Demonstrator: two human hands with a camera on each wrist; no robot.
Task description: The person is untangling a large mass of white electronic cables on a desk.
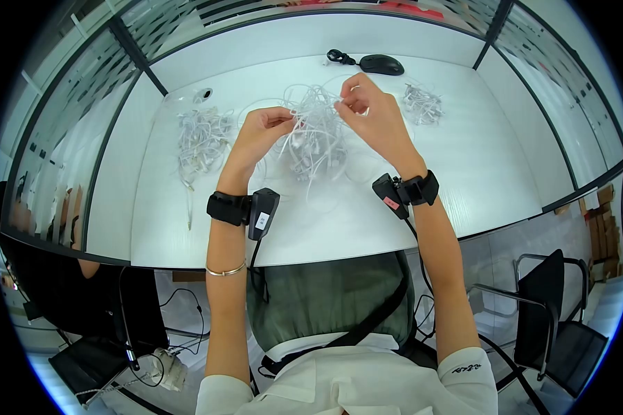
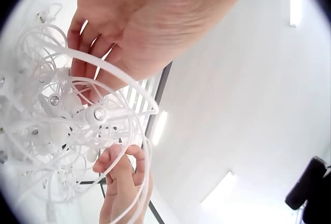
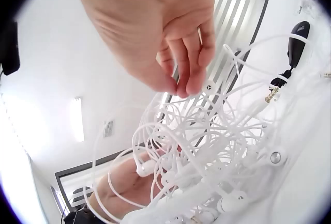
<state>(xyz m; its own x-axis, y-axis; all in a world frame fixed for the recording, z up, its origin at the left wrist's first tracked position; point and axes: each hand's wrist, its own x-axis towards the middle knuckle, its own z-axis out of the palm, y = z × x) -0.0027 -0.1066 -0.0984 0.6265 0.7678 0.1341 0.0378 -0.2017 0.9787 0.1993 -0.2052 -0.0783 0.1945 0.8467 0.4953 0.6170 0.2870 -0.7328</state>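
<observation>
A tangled heap of white wired earphones (image 1: 315, 142) lies mid-table between the hands. At its left side, my left hand (image 1: 264, 135) holds part of the tangle, its fingers curled in among the cords. My right hand (image 1: 379, 114) is raised at the heap's upper right. In the right wrist view the right thumb and fingertips (image 3: 194, 83) come together in a pinch on a thin white cord, with an earbud (image 3: 209, 87) just beside them. Loops of cord, loose earbuds and a metal plug (image 3: 271, 95) show around the hands.
A second pile of white earphones (image 1: 204, 138) lies to the left, with one cord trailing toward the front edge. A smaller white bundle (image 1: 422, 105) is at the right. Behind the hands sits a black mouse (image 1: 382, 65) with its cable bundled. Low partition walls (image 1: 311, 41) enclose the table.
</observation>
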